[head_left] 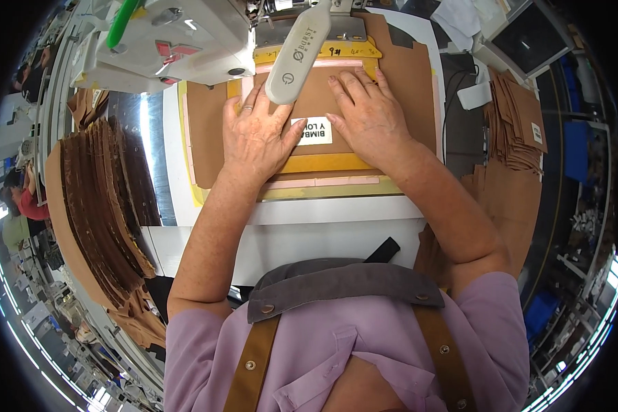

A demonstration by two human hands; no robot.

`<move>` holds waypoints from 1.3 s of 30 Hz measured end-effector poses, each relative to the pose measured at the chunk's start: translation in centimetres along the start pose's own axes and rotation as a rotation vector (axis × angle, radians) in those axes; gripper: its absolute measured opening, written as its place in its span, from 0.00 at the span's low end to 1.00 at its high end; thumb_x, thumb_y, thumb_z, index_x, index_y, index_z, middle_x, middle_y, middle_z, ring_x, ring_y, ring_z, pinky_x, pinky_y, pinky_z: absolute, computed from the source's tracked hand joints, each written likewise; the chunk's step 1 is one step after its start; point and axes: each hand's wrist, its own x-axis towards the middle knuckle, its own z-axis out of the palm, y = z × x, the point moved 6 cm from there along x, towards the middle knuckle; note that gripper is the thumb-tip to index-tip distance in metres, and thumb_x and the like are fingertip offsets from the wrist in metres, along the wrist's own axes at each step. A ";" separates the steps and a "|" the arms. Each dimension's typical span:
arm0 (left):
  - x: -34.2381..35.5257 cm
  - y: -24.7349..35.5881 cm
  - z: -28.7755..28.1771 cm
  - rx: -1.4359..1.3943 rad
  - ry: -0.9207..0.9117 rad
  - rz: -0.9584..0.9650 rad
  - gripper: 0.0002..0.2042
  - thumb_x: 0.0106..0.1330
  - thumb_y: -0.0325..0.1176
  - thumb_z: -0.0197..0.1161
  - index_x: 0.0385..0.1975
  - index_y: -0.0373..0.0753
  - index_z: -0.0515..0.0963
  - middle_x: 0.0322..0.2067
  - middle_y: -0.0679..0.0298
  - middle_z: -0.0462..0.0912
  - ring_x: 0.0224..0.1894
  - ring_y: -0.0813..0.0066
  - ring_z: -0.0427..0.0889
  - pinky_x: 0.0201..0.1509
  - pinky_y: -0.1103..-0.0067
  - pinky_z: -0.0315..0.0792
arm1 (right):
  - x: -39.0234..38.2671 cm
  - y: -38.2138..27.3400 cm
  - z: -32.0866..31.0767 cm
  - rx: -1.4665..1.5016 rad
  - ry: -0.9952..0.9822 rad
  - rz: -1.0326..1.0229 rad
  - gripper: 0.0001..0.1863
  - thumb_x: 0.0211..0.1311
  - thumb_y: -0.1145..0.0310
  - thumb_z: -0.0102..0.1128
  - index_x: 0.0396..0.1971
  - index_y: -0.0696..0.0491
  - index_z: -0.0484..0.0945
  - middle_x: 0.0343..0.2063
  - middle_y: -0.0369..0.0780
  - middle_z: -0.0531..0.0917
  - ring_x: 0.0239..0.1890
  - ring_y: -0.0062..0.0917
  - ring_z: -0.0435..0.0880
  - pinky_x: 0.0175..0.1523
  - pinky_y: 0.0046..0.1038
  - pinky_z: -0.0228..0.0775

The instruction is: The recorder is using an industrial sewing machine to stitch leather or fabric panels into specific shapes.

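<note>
A brown leather-like panel [209,141] lies flat on the white work surface, inside a layered template with yellow strips [333,163] and pinkish tape along its edges. My left hand [255,134] rests on the panel's left part, fingers stretched forward and their tips partly hidden behind a white round-ended bar [299,58]. On the right part lies my right hand [369,118], fingers spread toward the upper yellow strip [323,51]. Between my thumbs sits a white printed label [317,131]; the left thumb overlaps its edge.
A white sewing machine [185,51] with a green lever [122,24] stands at the far left. Brown pieces [103,206] are stacked at my left, and another pile [515,127] sits at the right. Beyond that pile is a monitor [532,38]. A small white box [475,96] lies nearby.
</note>
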 end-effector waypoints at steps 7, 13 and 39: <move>0.0 0.0 0.2 -0.015 0.005 -0.008 0.21 0.65 0.49 0.66 0.55 0.49 0.82 0.57 0.59 0.78 0.61 0.65 0.78 0.62 0.60 0.62 | 0.1 0.3 -0.5 -0.051 0.005 0.014 0.29 0.71 0.51 0.57 0.65 0.53 0.75 0.61 0.44 0.77 0.68 0.34 0.71 0.75 0.52 0.54; -0.1 -0.3 0.1 0.030 -0.016 -0.014 0.21 0.65 0.49 0.66 0.55 0.50 0.82 0.59 0.59 0.78 0.61 0.67 0.78 0.62 0.60 0.62 | 0.1 0.2 -0.2 -0.032 0.043 0.021 0.30 0.69 0.48 0.58 0.63 0.51 0.76 0.63 0.41 0.75 0.69 0.32 0.68 0.75 0.55 0.52; -1.1 -3.4 -0.6 0.183 -0.128 -0.043 0.30 0.66 0.66 0.58 0.66 0.64 0.76 0.56 0.43 0.74 0.64 0.53 0.72 0.62 0.62 0.62 | 2.7 -3.5 1.1 0.089 -0.118 0.075 0.32 0.75 0.44 0.48 0.70 0.46 0.69 0.70 0.38 0.68 0.74 0.27 0.60 0.77 0.61 0.44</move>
